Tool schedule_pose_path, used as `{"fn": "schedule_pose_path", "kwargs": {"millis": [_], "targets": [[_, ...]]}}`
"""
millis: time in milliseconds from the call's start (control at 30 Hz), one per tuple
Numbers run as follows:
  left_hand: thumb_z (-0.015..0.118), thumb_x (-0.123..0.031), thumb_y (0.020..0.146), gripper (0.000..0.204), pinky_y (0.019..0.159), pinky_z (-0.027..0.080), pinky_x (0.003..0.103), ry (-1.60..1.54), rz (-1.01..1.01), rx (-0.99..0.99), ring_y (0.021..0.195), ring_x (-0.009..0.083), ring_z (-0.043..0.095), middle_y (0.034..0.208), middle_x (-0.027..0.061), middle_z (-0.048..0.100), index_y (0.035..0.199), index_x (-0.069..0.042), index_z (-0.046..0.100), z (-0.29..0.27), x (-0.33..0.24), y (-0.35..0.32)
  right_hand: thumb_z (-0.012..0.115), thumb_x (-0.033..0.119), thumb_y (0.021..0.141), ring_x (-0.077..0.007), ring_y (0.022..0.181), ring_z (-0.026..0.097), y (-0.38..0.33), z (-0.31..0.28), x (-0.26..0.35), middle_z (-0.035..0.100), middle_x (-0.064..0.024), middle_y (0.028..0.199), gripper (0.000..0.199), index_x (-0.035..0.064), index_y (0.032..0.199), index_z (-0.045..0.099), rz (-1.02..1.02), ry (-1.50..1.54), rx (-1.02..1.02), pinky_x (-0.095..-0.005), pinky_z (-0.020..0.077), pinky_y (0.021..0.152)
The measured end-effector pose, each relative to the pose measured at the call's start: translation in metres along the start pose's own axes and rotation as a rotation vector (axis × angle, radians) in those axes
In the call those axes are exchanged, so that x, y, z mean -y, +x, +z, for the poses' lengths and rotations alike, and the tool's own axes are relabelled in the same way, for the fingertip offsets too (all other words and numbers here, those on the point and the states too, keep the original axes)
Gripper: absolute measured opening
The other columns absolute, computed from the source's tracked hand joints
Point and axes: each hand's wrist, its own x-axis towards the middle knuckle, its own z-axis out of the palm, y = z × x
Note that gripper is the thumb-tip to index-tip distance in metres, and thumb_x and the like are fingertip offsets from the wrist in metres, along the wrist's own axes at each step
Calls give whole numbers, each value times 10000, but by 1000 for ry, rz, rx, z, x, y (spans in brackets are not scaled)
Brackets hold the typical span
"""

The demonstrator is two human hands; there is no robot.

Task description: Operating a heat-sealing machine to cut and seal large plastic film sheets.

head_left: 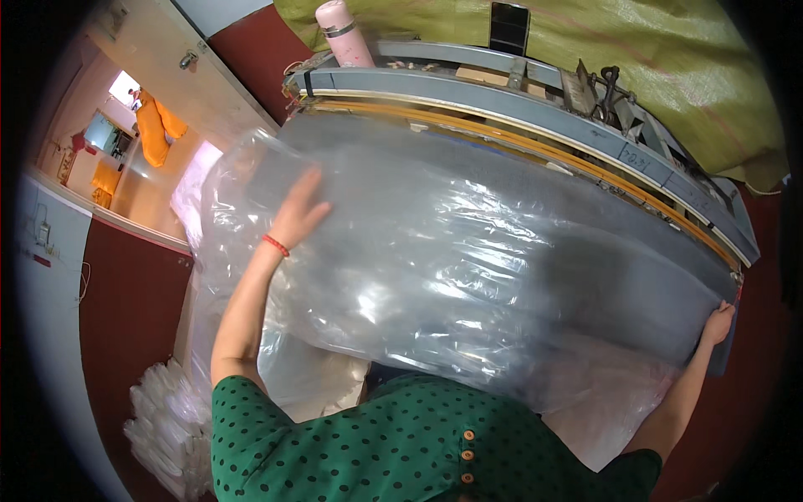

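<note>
A wide sheet of clear plastic film (418,243) covers the dark work surface in front of me, wrinkled and shiny in the middle. My left hand (301,209), slightly blurred, is over the film's left part with its fingers stretched apart; a red beaded bracelet (276,245) circles that wrist. At the far right, the fingers of my right hand (718,323) are closed on the film's edge, near the end of the surface. Loose film hangs down at the left and along the near side.
Behind the film runs a long grey metal machine frame (468,92) with a yellow bar. On it stand a pink bottle (345,35) and a metal clamp (609,94). A phone (508,29) rests against yellow-green sheeting. Bundled plastic (170,422) lies lower left; a doorway is beyond.
</note>
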Motion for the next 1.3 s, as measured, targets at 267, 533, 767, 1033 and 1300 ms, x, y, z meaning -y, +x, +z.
{"fn": "schedule_pose_path", "kwargs": {"millis": [267, 533, 767, 1033, 1300], "targets": [[572, -254, 760, 432, 806, 407, 356, 373, -184, 245, 887, 306, 483, 1017, 135, 524, 1139, -63, 491, -21, -36, 18, 384, 373, 863, -383, 836, 527, 7, 8, -31, 579, -178, 897, 307, 87, 927, 474, 61, 26, -1, -442, 403, 670], [564, -216, 780, 404, 913, 353, 365, 97, 140, 118, 1091, 325, 411, 1226, 148, 428, 1105, 11, 488, 18, -36, 9, 432, 366, 852, -341, 873, 535, 41, 37, -95, 571, -179, 937, 353, 39, 959, 512, -37, 247, -121, -392, 413, 727], [553, -184, 757, 340, 782, 407, 387, -2, 36, -19, 912, 324, 498, 999, 163, 549, 1057, -29, 514, 31, -11, 6, 458, 367, 859, -216, 881, 533, 35, -9, -141, 573, -117, 955, 402, -1, 1000, 535, 43, 519, -132, -309, 405, 789], [606, -92, 701, 148, 653, 422, 368, -51, -145, -138, 751, 301, 520, 787, 134, 550, 820, -16, 560, 42, -19, 30, 460, 328, 873, -172, 860, 529, 4, -79, -157, 561, -96, 965, 374, -6, 1028, 529, 86, 693, -273, -268, 423, 763], [387, -92, 833, 127, 691, 385, 394, 248, 27, -376, 756, 309, 479, 789, 153, 479, 818, -6, 479, 55, -28, 65, 433, 238, 821, -202, 769, 561, 30, -49, -133, 618, -110, 807, 302, 8, 863, 624, -245, 375, -343, -320, 434, 706]]}}
